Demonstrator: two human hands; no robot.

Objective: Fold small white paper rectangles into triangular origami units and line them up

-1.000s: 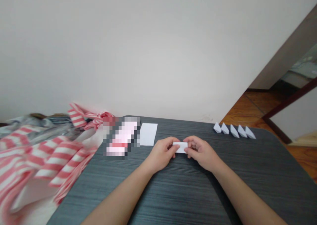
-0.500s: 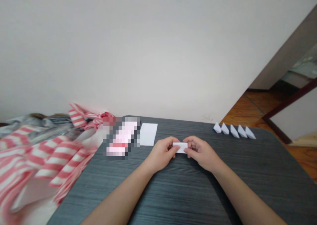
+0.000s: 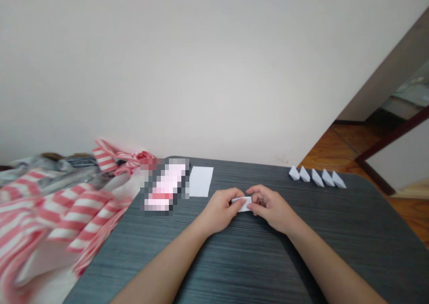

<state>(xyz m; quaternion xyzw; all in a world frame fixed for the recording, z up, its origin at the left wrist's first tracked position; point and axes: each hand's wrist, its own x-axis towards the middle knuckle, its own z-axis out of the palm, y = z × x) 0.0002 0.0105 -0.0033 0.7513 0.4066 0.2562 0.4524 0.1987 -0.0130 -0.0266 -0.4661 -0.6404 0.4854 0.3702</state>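
Observation:
A small white folded paper (image 3: 246, 204) is held between my two hands over the middle of the dark table. My left hand (image 3: 223, 209) is closed on its left end, thumb on the near face. On the right end, the thumb and fingers of my right hand (image 3: 271, 207) pinch the paper. The fingertips behind it are partly hidden. Several white folded paper shapes (image 3: 317, 177) with pointed tops stand in a row to the right, apart from my hands. Left of my hands lies a flat stack or sheet of white paper (image 3: 201, 181).
A pixelated pink and white object (image 3: 166, 185) lies at the table's left edge. Red-and-white striped cloth (image 3: 77, 210) and other fabric are heaped left of the table (image 3: 214, 268). A pale wall (image 3: 214, 72) rises behind it, with wooden floor (image 3: 330, 147) to the right.
The folded paper has tilted, and its upper edge now shows as a narrow fold. Both hands have shifted very slightly, with the right fingers nearer the left ones.

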